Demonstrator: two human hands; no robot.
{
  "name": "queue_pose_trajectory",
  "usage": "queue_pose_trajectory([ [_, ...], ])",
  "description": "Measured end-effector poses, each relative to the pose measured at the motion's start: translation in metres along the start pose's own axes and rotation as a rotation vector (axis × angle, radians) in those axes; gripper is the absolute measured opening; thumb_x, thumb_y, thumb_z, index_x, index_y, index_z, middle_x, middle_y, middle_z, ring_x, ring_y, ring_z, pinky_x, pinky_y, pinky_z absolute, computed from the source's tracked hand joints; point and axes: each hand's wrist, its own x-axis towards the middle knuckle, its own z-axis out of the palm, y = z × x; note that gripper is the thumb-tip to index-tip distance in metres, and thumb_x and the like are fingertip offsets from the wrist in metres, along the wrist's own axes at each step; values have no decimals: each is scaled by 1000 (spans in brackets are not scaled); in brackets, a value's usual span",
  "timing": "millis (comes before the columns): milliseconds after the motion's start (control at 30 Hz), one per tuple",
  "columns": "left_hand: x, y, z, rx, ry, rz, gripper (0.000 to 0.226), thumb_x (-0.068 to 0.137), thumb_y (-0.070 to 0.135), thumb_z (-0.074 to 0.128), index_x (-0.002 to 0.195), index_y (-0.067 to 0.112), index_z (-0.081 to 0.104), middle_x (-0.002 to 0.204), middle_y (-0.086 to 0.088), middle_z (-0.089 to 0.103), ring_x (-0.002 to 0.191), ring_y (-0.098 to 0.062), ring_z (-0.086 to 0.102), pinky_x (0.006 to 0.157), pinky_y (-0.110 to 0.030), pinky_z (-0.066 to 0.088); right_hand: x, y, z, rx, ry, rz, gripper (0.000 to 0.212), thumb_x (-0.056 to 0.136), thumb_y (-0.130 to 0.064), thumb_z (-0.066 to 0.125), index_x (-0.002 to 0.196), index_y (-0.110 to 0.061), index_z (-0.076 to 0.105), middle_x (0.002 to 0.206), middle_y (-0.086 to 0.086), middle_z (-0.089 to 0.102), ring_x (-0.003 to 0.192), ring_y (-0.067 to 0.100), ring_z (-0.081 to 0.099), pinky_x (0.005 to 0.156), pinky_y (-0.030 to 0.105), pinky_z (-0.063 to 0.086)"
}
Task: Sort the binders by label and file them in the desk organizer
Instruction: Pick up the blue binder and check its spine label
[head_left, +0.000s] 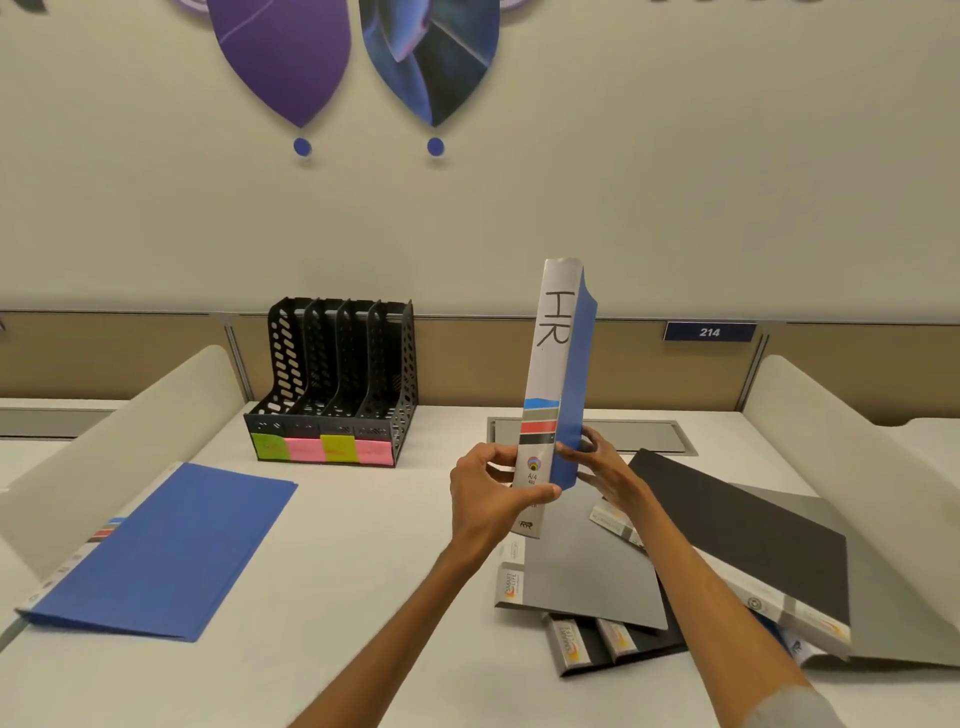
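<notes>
The HR binder (551, 364) stands upright in the air above the desk (363, 545), with its narrow spine turned to the camera. The spine is glossy white, with "HR" written by hand in black and with blue, grey, red and black stripes lower down; the thin blue cover bends a little at the top edge. The left hand (483, 493) grips the lower spine, with the thumb laid across the front and the fingers curled behind. The right hand (608, 475) holds the blue cover from the right side, the thumb on the front and the fingers behind it. The organizer (337, 374) stands well apart to the left, at the back of the desk: black plastic with four slots and perforated walls, and with green and pink paper notes (322, 449) along its front. A second blue binder (166, 551) lies flat and closed at the near left. Under the right arm there is a loose pile (587, 577) of flat grey and black binders, matte, overlapping at different angles.
</notes>
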Motion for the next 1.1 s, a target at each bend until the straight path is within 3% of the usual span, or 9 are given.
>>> queue_pose_trajectory([
  [67,-1,-2,-1,3,12,2,50,58,36,91,97,19,65,91,12,67,74,-1,65,56,-4,47,-1,-1,3,11,5,-8,60,80,-20,74,132,-18,44,141,12,52,124,31,53,96,45,47],
  [200,-4,-4,-3,3,21,13,48,58,36,92,94,24,63,93,12,67,74,-3,65,56,-4,46,-5,1,7,16,10,-25,121,34,-62,89,135,-17,42,131,2,56,118,28,55,97,48,46],
  [400,-6,-9,-6,29,20,22,49,58,39,91,95,27,60,91,16,65,73,-1,64,55,-3,46,-1,3,14,7,26,42,61,88,-12,66,142,-13,37,144,12,48,127,34,49,105,55,40],
  [533,-4,-12,-10,18,22,10,49,58,40,91,94,26,61,88,19,64,72,0,64,55,-4,46,1,6,17,17,21,49,62,88,-14,68,142,-12,38,144,12,48,129,35,48,106,56,39],
  [667,1,-16,-21,-40,16,-39,51,57,39,91,98,23,66,92,16,70,75,-1,68,58,-11,52,2,11,20,7,18,19,110,42,-54,91,134,-14,45,131,3,55,118,29,54,103,54,42],
  [767,6,-19,-36,-129,0,-107,51,59,32,92,103,20,69,95,13,73,78,-6,71,62,-18,56,8,20,22,3,27,33,75,72,-35,82,134,-14,45,137,7,53,122,30,53,99,49,45],
  [900,15,-26,-70,-219,5,-177,37,64,22,89,97,26,72,92,12,75,81,-10,73,60,-18,55,15,31,33,7,83,48,98,51,-51,90,129,-12,45,130,7,56,114,29,55,100,48,46],
  [1000,20,-37,-104,-276,45,-264,28,70,15,84,91,29,72,89,11,76,81,-10,73,56,-18,54,24,43,55,-40,61,72,64,76,-25,81,129,-12,47,134,10,56,116,33,57,101,52,47],
  [1100,23,-56,-140,-318,95,-362,23,75,17,81,94,25,72,90,11,76,80,-9,73,57,-21,54,31,55,87,-117,4,88,60,77,-22,80,128,-14,48,131,8,58,115,32,57,97,48,49],
])
